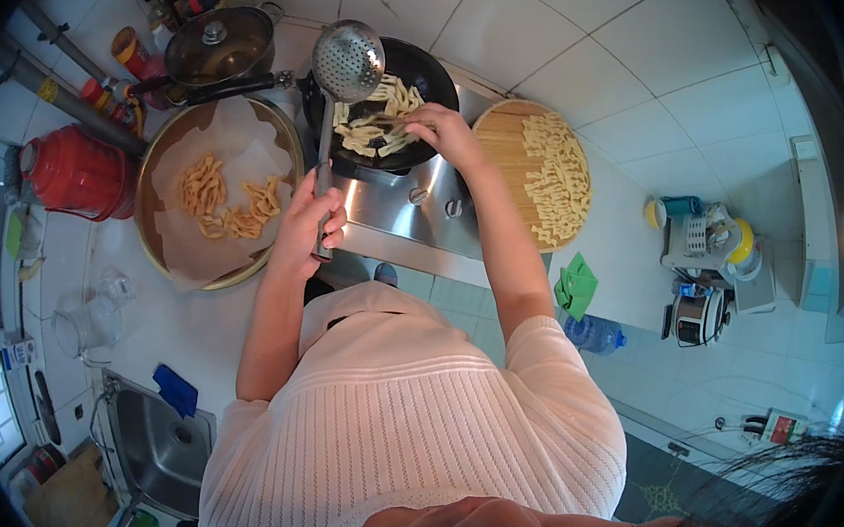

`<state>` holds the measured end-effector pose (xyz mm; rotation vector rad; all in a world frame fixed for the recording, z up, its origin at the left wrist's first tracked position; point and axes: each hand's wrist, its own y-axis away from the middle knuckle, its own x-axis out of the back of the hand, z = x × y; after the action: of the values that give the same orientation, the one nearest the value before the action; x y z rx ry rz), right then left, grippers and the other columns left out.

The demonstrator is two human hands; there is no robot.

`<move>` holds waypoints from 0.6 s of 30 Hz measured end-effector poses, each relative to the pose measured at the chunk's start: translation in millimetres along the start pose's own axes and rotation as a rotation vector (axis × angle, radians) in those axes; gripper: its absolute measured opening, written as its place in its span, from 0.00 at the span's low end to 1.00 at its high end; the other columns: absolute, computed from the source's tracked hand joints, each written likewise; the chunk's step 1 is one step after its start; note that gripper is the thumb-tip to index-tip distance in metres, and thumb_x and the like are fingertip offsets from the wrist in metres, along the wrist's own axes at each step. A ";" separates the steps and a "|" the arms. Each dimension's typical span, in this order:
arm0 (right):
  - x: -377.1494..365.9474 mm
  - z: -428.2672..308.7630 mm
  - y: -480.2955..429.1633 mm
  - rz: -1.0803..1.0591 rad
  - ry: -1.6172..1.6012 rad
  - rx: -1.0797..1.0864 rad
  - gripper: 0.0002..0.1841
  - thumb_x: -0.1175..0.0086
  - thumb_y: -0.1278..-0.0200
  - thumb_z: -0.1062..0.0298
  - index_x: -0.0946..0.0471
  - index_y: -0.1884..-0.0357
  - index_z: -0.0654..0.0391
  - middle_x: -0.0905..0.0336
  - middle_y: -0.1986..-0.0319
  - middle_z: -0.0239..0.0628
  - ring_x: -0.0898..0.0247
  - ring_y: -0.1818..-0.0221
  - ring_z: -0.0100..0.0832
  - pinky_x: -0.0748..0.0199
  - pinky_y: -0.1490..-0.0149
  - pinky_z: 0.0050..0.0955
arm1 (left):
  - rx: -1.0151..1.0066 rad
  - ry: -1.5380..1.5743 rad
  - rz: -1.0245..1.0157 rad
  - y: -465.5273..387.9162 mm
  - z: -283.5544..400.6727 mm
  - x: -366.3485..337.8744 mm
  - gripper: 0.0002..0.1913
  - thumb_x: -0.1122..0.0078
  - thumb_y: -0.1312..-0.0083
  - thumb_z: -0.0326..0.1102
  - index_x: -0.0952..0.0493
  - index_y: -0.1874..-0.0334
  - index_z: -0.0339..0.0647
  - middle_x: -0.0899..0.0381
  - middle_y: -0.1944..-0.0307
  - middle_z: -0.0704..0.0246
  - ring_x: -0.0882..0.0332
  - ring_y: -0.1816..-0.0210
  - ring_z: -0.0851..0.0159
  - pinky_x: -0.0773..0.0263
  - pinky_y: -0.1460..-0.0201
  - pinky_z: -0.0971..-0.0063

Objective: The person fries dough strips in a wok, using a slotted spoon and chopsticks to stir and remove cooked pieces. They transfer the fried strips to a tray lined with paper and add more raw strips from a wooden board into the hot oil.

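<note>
My left hand (306, 225) grips the dark handle of a perforated metal skimmer (348, 60). The skimmer's round bowl is raised over the left part of a black frying pan (436, 85) on the stove. Pale dough strips (396, 98) lie in the pan, partly hidden by the skimmer. My right hand (444, 132) is at the pan's right side, closed on what look like thin chopsticks (388, 119) whose tips reach among the strips. Left of the pan, a large paper-lined basin (297, 150) holds golden fried strips (203, 186). Raw twisted strips (561, 176) cover the right part of a round wooden board (499, 132).
A lidded pot (223, 51) stands behind the basin, and a red bucket (75, 173) beside it. The pan's handle (230, 90) points left above the basin. Stove knobs (418, 196) face me. A green cloth (576, 286) lies at the counter edge; a sink (163, 444) is at left.
</note>
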<state>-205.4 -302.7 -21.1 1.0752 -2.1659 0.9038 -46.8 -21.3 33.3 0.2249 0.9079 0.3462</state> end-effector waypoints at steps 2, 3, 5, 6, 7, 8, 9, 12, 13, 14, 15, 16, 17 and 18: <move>2.0 -1.5 -4.0 0.070 -0.034 -0.018 0.14 0.34 0.36 0.61 0.14 0.57 0.63 0.15 0.59 0.46 0.19 0.55 0.47 0.22 0.48 0.36 | 0.006 0.002 0.000 0.0 -0.4 0.9 0.25 0.49 0.25 0.28 0.40 0.27 0.48 0.34 0.66 0.73 0.37 0.74 0.77 0.42 0.79 0.85; 1.3 -2.4 -4.8 0.089 -0.028 -0.041 0.14 0.34 0.36 0.61 0.14 0.57 0.63 0.15 0.59 0.46 0.19 0.55 0.47 0.22 0.48 0.36 | 0.005 0.002 -0.002 -0.4 -0.4 1.1 0.25 0.49 0.25 0.28 0.40 0.27 0.48 0.34 0.66 0.73 0.37 0.74 0.77 0.42 0.79 0.85; -2.5 -4.0 -5.5 0.125 -0.023 -0.078 0.14 0.33 0.36 0.62 0.14 0.57 0.63 0.15 0.59 0.47 0.19 0.55 0.47 0.21 0.48 0.36 | 0.004 0.011 -0.009 -0.3 0.0 1.6 0.25 0.49 0.24 0.28 0.40 0.27 0.48 0.34 0.66 0.73 0.37 0.74 0.77 0.42 0.79 0.85; -5.6 -5.1 -4.6 0.142 -0.041 -0.068 0.14 0.33 0.36 0.62 0.14 0.57 0.63 0.15 0.59 0.47 0.18 0.55 0.47 0.21 0.48 0.36 | 0.007 0.014 -0.007 -0.1 0.0 1.5 0.25 0.49 0.24 0.28 0.40 0.27 0.48 0.34 0.66 0.73 0.37 0.74 0.77 0.42 0.79 0.85; -9.2 -6.8 -2.7 0.160 -0.057 -0.073 0.14 0.33 0.35 0.62 0.14 0.56 0.63 0.15 0.59 0.47 0.18 0.55 0.47 0.21 0.48 0.36 | 0.002 0.013 -0.010 0.2 0.1 1.4 0.25 0.49 0.24 0.28 0.40 0.27 0.48 0.34 0.66 0.73 0.37 0.74 0.77 0.42 0.79 0.85; -11.1 -7.1 0.0 0.180 -0.078 -0.075 0.14 0.33 0.35 0.63 0.14 0.56 0.63 0.15 0.59 0.47 0.18 0.56 0.46 0.21 0.48 0.36 | 0.001 0.010 -0.006 -0.7 0.1 0.4 0.25 0.49 0.24 0.28 0.40 0.27 0.48 0.34 0.67 0.73 0.37 0.74 0.77 0.42 0.79 0.86; -12.5 -8.1 2.8 0.157 -0.060 -0.091 0.14 0.34 0.35 0.63 0.14 0.56 0.63 0.15 0.59 0.47 0.18 0.55 0.46 0.21 0.48 0.35 | -0.004 0.006 -0.005 -0.4 0.3 0.2 0.25 0.49 0.24 0.28 0.40 0.27 0.48 0.34 0.67 0.73 0.37 0.74 0.78 0.42 0.79 0.86; -16.0 -11.8 13.0 0.130 -0.054 -0.162 0.13 0.35 0.33 0.64 0.14 0.55 0.64 0.15 0.59 0.48 0.17 0.55 0.46 0.20 0.49 0.33 | -0.011 0.020 -0.019 0.1 0.9 -0.1 0.25 0.49 0.24 0.29 0.40 0.27 0.48 0.35 0.67 0.73 0.37 0.74 0.78 0.42 0.79 0.86; -18.1 -13.7 15.0 0.173 -0.095 -0.194 0.12 0.35 0.33 0.65 0.14 0.54 0.64 0.14 0.58 0.47 0.17 0.55 0.44 0.20 0.49 0.33 | -0.008 0.017 -0.007 0.1 1.1 0.2 0.25 0.49 0.24 0.29 0.40 0.27 0.48 0.35 0.67 0.74 0.37 0.74 0.78 0.42 0.79 0.86; -21.6 -16.4 16.6 0.217 -0.137 -0.222 0.12 0.36 0.32 0.67 0.14 0.54 0.64 0.14 0.57 0.46 0.17 0.54 0.42 0.19 0.48 0.32 | -0.011 0.016 -0.006 0.4 1.3 0.6 0.25 0.49 0.24 0.29 0.40 0.27 0.48 0.35 0.67 0.74 0.37 0.74 0.78 0.42 0.79 0.86; -25.3 -19.6 18.2 0.258 -0.182 -0.279 0.12 0.36 0.32 0.68 0.14 0.53 0.64 0.14 0.56 0.45 0.16 0.53 0.40 0.19 0.48 0.31 | -0.011 0.015 -0.006 0.2 1.4 1.0 0.25 0.48 0.24 0.29 0.40 0.27 0.48 0.35 0.67 0.74 0.37 0.74 0.78 0.42 0.79 0.86; -31.6 -24.6 21.5 0.291 -0.147 -0.206 0.12 0.36 0.32 0.68 0.14 0.52 0.65 0.13 0.55 0.46 0.16 0.52 0.40 0.19 0.48 0.31 | -0.007 0.014 -0.005 -0.4 1.2 1.2 0.25 0.49 0.23 0.29 0.40 0.26 0.49 0.35 0.66 0.74 0.37 0.73 0.78 0.42 0.79 0.87; -40.1 -31.0 24.8 0.322 -0.121 -0.157 0.12 0.36 0.32 0.69 0.15 0.52 0.65 0.13 0.53 0.46 0.16 0.51 0.40 0.19 0.47 0.30 | -0.004 0.012 -0.005 -1.1 1.3 1.6 0.26 0.50 0.23 0.29 0.40 0.24 0.50 0.35 0.65 0.74 0.38 0.73 0.78 0.42 0.80 0.87; -48.3 -37.7 28.1 0.307 -0.197 -0.195 0.12 0.36 0.32 0.69 0.14 0.51 0.64 0.14 0.51 0.47 0.17 0.50 0.41 0.20 0.45 0.31 | -0.003 0.010 -0.004 -1.5 1.5 1.9 0.26 0.51 0.22 0.29 0.40 0.23 0.50 0.35 0.65 0.73 0.38 0.73 0.78 0.42 0.80 0.88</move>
<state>-196.6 -238.9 -41.2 0.7769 -2.5717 0.7183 -44.2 -22.0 32.3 0.2191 0.9179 0.3454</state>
